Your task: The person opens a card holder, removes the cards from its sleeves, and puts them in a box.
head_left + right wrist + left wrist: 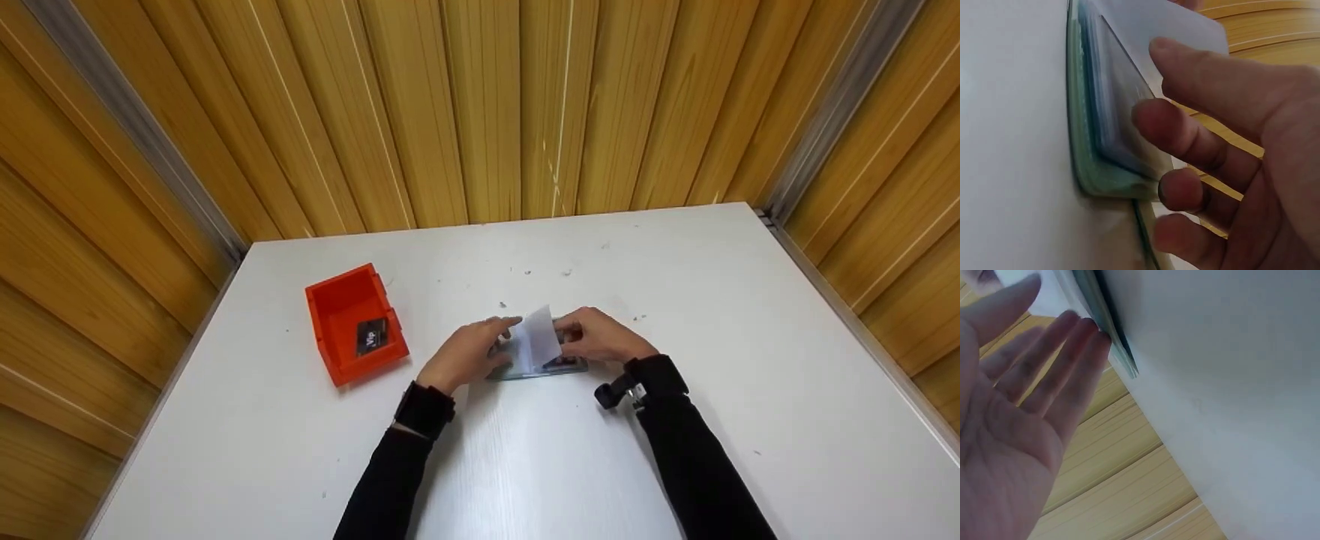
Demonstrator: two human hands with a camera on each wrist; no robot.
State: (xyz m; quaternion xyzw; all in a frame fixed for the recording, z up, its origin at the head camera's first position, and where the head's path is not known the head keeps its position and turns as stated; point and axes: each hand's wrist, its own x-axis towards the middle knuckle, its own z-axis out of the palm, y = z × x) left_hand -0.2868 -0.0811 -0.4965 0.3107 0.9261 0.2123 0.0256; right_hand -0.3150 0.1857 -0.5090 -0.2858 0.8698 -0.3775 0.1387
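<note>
A card holder point(520, 367) with a green cover and clear plastic sleeves lies spread on the white table. One pale sleeve page point(541, 337) stands up from its middle. My left hand point(469, 350) is at the holder's left side; in the left wrist view its straight fingers point(1081, 354) touch or nearly touch the cover's edge. My right hand point(600, 335) is at the right side, fingers bent and thumb apart from them. The right wrist view has its fingertips point(1157, 126) against or just beside the stack of sleeves point(1123, 107); contact is hard to tell.
To the left stands a red plastic bin point(330, 352) with a black card point(372, 336) marked "Vip" inside. The white table point(300, 465) has small dark specks. Yellow wood-look panels point(480, 112) rise behind the table and at both sides.
</note>
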